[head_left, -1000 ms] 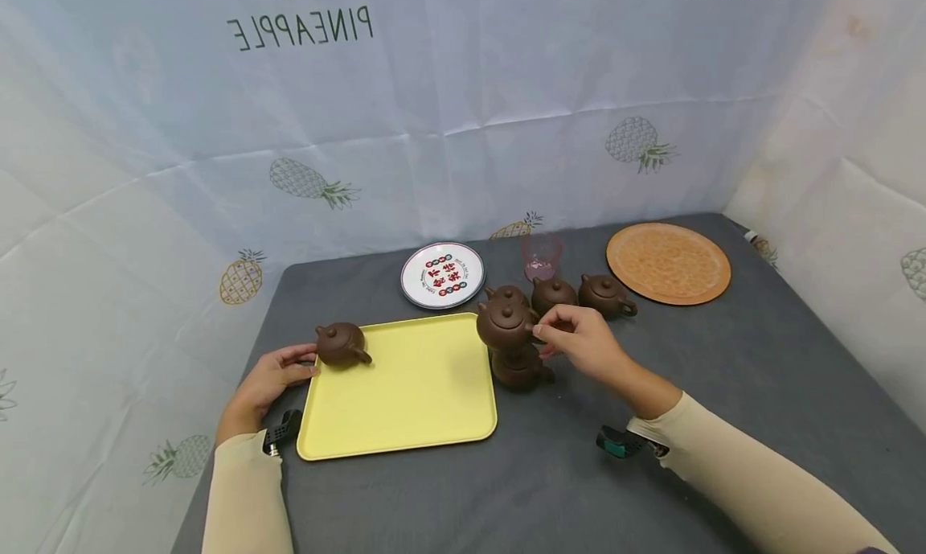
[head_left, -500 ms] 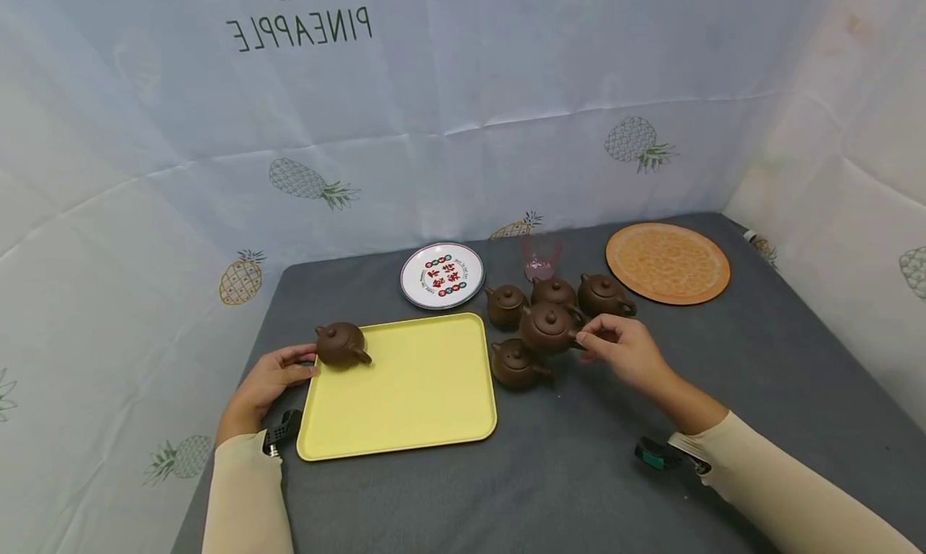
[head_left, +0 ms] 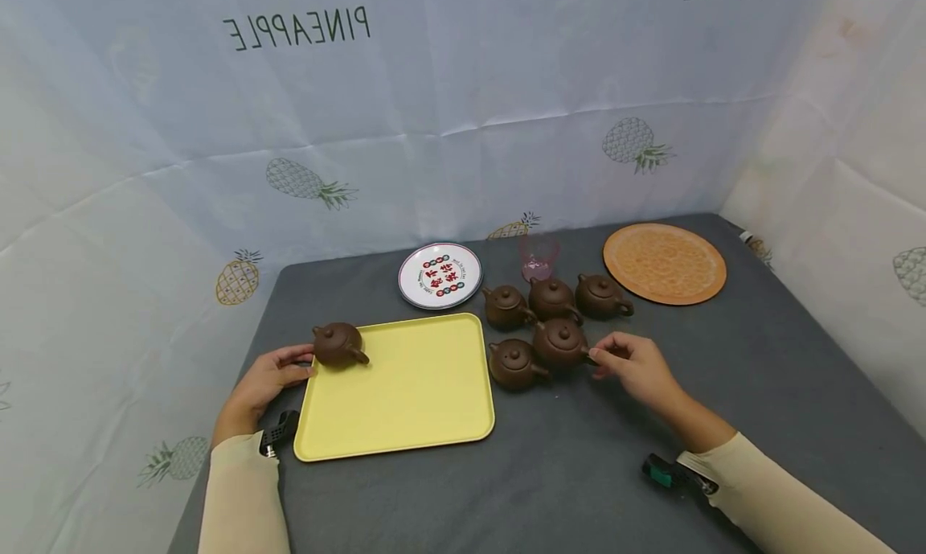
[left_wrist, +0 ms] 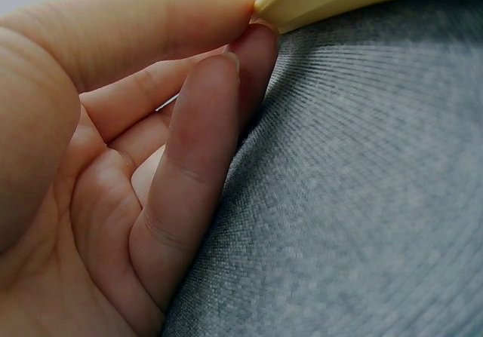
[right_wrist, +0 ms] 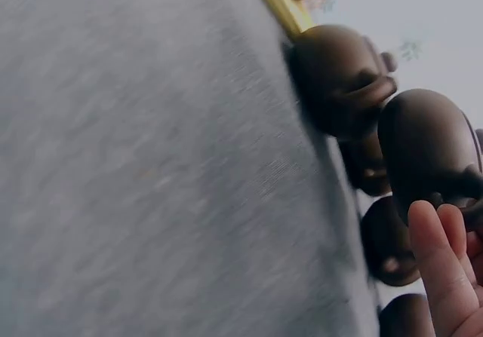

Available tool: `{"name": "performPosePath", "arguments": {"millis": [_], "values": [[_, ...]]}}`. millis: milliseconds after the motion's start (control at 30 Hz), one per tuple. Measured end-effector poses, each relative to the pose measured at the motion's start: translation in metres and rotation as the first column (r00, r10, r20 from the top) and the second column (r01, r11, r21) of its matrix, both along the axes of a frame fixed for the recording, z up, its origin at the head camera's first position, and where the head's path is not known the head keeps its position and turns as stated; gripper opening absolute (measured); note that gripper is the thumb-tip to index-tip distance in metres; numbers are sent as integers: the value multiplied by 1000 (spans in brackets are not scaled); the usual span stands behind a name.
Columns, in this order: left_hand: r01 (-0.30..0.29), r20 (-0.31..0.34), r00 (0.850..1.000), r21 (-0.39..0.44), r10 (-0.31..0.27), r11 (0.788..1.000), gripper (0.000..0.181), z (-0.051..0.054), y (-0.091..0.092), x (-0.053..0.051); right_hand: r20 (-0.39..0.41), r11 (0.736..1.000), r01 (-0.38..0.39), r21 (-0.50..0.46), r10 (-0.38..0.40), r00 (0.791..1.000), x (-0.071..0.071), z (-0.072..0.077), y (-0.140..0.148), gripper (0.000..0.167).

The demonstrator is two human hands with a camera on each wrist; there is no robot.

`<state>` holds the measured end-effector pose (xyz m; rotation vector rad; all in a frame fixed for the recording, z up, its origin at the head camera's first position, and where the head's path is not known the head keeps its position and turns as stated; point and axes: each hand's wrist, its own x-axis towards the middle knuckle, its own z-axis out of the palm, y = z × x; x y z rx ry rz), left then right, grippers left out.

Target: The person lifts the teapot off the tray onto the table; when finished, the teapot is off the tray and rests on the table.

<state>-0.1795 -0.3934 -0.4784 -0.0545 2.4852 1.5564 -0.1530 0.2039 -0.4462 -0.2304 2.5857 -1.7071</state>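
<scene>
In the head view, my right hand (head_left: 637, 369) pinches the handle of a dark brown teapot (head_left: 559, 343). The right wrist view has this teapot (right_wrist: 430, 145) a little above the cloth, fingertips at its handle. Close on its left stands another brown teapot (head_left: 514, 366), beside the yellow tray (head_left: 405, 409). Behind are three more: a left teapot (head_left: 505, 306), a middle teapot (head_left: 553, 298) and a right teapot (head_left: 602, 296). My left hand (head_left: 262, 385) pinches the tray's left rim (left_wrist: 317, 5) between thumb and finger, near the teapot (head_left: 338, 345) on its far left corner.
A white plate (head_left: 440, 276) with red characters lies behind the tray. A pink clear cup (head_left: 538, 258) stands behind the teapots, and a round orange-brown board (head_left: 664, 263) lies at the back right. Grey cloth (head_left: 579, 490) covers the table; pineapple-print curtains (head_left: 434, 80) enclose it.
My right hand has carried the teapot rightward and down, from beside the tray to the right of the front teapot. The left hand and the tray have stayed in place.
</scene>
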Motion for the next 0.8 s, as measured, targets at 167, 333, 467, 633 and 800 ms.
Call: {"name": "performPosePath", "arguments": {"millis": [167,333,467,633,800], "values": [[0,-5,1000,-8,0,1000,62,-1,-1,-1,41,1000,3,-10,-3,999,1,-9,5,19],[3,-11,1000,-7,-3,1000,62,-1,-1,-1,57,999,9,-36,-7,998,0,-19,7,19],[-1,-5,1000,-4,1,1000,62,-1,0,-1,50,999,9,-38,-7,999,0,-24,9,18],[-8,0,1000,-10,8,1000,61,0,1,-1,62,999,9,-39,-6,998,-1,-27,9,19],[-8,2,1000,-3,8,1000,61,1,3,-1,74,1000,10,-28,-8,997,-1,-28,9,21]]}}
